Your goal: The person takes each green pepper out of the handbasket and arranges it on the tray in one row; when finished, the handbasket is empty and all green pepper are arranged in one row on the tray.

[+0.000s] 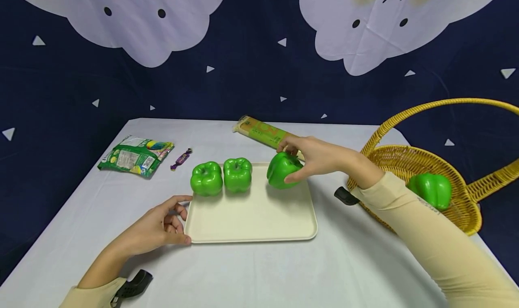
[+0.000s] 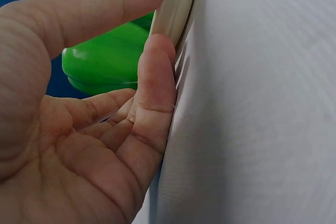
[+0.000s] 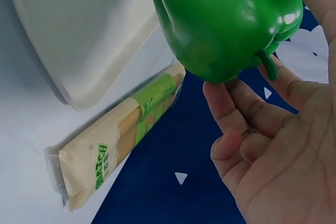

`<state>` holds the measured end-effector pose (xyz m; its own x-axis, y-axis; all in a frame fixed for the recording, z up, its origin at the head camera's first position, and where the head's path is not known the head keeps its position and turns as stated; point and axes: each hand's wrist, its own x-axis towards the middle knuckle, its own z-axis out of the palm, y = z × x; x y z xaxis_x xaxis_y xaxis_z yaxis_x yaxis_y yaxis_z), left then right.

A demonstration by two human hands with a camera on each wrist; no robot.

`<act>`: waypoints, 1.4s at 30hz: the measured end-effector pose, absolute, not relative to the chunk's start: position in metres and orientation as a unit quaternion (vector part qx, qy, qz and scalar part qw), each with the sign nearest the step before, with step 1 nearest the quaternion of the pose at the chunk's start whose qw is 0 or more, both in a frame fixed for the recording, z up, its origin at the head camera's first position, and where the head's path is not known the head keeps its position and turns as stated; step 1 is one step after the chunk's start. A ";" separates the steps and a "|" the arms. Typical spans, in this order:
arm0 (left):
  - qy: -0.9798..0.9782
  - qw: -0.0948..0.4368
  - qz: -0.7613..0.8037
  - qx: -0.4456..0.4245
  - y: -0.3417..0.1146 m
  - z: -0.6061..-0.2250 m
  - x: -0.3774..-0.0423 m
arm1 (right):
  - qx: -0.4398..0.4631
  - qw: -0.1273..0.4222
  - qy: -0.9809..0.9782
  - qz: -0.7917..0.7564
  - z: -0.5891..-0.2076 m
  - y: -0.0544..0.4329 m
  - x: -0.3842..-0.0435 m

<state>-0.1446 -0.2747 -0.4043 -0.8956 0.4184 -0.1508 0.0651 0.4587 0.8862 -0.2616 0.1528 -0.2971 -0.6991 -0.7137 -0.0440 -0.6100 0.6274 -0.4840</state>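
My right hand grips a glossy green bell pepper between thumb and fingers over the back right of the cream tray. In the right wrist view this bell pepper shows its short stem, and the fingertips press its side. Two more green bell peppers, one at the left and one beside it, stand upright in the tray's back left. At the tray's left edge rests my left hand, thumb by the front corner. Its fingertips touch the rim in the left wrist view.
A yellow wicker basket with a tall handle stands at the right, holding another green bell pepper. Behind the tray lies a long green-and-beige packet. A green snack bag and a purple wrapped candy lie back left.
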 end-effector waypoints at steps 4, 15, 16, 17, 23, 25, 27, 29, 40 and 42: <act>0.836 0.177 0.499 0.146 -0.275 -0.404 -0.144 | -0.371 0.116 0.894 -0.221 -0.300 0.149 -0.265; 0.838 0.175 0.496 0.149 -0.275 -0.404 -0.145 | -0.366 0.114 0.898 -0.217 -0.303 0.136 -0.267; 0.837 0.175 0.496 0.149 -0.275 -0.404 -0.145 | -0.365 0.114 0.898 -0.218 -0.304 0.135 -0.267; 0.838 0.175 0.495 0.149 -0.275 -0.404 -0.145 | -0.366 0.112 0.898 -0.217 -0.304 0.134 -0.268; 0.838 0.174 0.496 0.149 -0.275 -0.405 -0.145 | -0.370 0.102 0.900 -0.205 -0.307 0.128 -0.268; 0.837 0.174 0.496 0.149 -0.275 -0.405 -0.144 | -0.369 0.098 0.903 -0.196 -0.307 0.127 -0.268; 0.838 0.174 0.496 0.148 -0.275 -0.405 -0.144 | -0.367 0.094 0.906 -0.188 -0.308 0.126 -0.268; 0.838 0.174 0.496 0.147 -0.275 -0.405 -0.144 | -0.366 0.093 0.908 -0.184 -0.309 0.124 -0.268; 0.838 0.172 0.497 0.146 -0.274 -0.405 -0.144 | -0.349 0.116 0.912 -0.184 -0.314 0.120 -0.269; 0.839 0.171 0.496 0.147 -0.275 -0.405 -0.144 | -0.347 0.119 0.912 -0.184 -0.314 0.120 -0.269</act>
<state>-0.1441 -0.2745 -0.4054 -0.8985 0.4157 -0.1413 0.0766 0.4652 0.8819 -0.2695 0.1195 -0.3139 -0.7310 -0.6766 -0.0889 -0.5889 0.6913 -0.4186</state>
